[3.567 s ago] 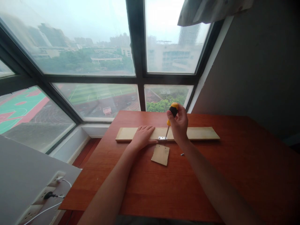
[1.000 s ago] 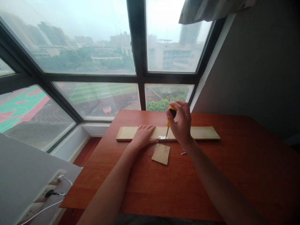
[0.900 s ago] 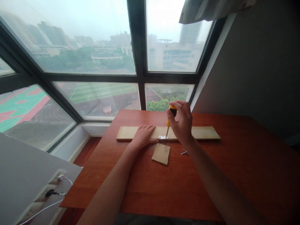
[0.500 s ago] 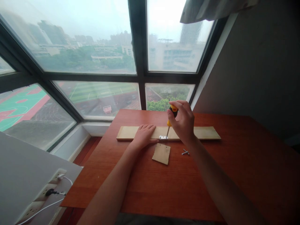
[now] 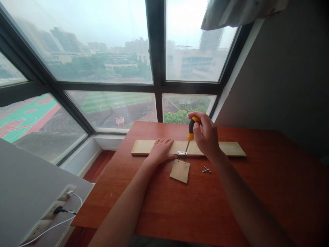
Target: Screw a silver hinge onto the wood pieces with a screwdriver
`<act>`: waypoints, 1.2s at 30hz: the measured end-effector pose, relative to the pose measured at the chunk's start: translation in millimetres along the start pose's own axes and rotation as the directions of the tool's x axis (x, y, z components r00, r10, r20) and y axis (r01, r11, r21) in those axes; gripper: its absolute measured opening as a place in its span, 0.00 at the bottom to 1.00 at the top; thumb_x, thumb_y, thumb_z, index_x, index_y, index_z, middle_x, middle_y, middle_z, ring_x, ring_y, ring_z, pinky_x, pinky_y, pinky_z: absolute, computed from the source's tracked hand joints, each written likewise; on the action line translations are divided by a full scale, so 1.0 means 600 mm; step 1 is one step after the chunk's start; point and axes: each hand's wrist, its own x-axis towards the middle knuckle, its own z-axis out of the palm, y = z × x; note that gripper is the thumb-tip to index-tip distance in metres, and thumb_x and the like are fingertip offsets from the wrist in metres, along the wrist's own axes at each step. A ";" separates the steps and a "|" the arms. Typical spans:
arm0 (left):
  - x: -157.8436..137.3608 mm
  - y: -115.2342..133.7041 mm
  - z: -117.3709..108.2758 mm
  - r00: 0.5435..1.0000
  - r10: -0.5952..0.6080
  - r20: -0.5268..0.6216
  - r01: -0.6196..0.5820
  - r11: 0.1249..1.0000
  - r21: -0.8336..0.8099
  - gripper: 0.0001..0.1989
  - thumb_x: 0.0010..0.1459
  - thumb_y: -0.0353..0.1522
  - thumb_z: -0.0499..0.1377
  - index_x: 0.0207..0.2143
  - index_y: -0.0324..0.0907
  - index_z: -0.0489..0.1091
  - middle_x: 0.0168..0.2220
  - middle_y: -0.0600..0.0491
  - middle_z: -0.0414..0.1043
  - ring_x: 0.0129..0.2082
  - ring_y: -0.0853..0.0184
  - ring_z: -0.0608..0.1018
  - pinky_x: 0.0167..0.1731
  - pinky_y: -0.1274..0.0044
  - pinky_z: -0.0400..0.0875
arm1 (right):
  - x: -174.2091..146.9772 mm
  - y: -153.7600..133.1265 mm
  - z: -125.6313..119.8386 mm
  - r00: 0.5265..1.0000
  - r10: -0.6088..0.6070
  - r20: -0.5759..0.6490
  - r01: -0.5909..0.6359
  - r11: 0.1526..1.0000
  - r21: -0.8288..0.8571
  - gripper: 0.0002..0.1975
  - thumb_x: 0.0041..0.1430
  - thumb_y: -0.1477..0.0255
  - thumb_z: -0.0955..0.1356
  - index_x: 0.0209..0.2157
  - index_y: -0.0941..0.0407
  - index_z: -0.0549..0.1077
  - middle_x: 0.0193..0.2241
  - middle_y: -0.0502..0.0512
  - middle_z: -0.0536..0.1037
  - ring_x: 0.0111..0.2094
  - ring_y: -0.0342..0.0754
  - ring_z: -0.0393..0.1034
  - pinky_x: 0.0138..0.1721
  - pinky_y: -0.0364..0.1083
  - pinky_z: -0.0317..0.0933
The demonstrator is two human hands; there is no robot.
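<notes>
One screwdriver (image 5: 191,127) in right hand (image 5: 207,135)

On our table (image 5: 174,212) lies the wooden board (image 5: 178,145), the bracket (image 5: 182,153) at its six-o'clock edge. From there we find our left hand (image 5: 161,151) at nine, screwdriver (image 5: 191,127) at one, crossed screws (image 5: 206,170) at four, wooden panel (image 5: 180,171) at six.

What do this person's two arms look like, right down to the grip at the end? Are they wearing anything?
Both the left arm and right arm are bare, with no sleeves in view. The left grip and right grip are gloveless hands. I see no watch, bracelet or ring, but some fingers are hidden.
</notes>
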 end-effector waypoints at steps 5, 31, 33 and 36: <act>-0.001 0.002 -0.007 1.000 0.011 0.010 -0.011 1.000 -0.007 0.34 0.52 0.49 0.62 0.58 0.46 0.61 0.58 0.45 0.66 0.57 0.53 0.67 0.56 0.65 0.57 | 0.002 0.006 -0.003 1.000 -0.017 -0.015 0.015 0.994 -0.110 0.10 0.61 0.68 0.65 0.44 0.51 0.71 0.42 0.57 0.71 0.44 0.52 0.68 0.47 0.54 0.66; -0.001 -0.001 -0.001 1.000 0.024 -0.017 -0.024 1.000 0.003 0.34 0.53 0.51 0.61 0.57 0.45 0.62 0.57 0.45 0.67 0.56 0.53 0.67 0.56 0.65 0.57 | 0.001 0.008 -0.010 0.996 0.068 0.063 -0.044 0.946 -0.320 0.16 0.60 0.68 0.64 0.50 0.50 0.67 0.42 0.58 0.74 0.42 0.56 0.69 0.39 0.53 0.66; -0.001 -0.001 0.000 1.000 0.016 -0.016 -0.016 1.000 0.002 0.34 0.53 0.51 0.61 0.57 0.46 0.61 0.57 0.46 0.66 0.56 0.53 0.67 0.56 0.65 0.56 | 0.003 0.006 -0.010 0.996 0.072 0.052 -0.040 0.890 -0.454 0.15 0.60 0.62 0.65 0.48 0.51 0.69 0.40 0.58 0.74 0.39 0.56 0.69 0.34 0.51 0.64; 0.000 -0.004 0.004 1.000 0.014 -0.017 -0.014 1.000 -0.002 0.35 0.52 0.51 0.61 0.57 0.45 0.61 0.58 0.45 0.66 0.56 0.52 0.67 0.56 0.65 0.56 | 0.007 0.002 -0.013 0.992 0.105 0.077 -0.049 0.850 -0.525 0.14 0.59 0.66 0.65 0.47 0.52 0.70 0.39 0.58 0.75 0.34 0.53 0.69 0.29 0.49 0.61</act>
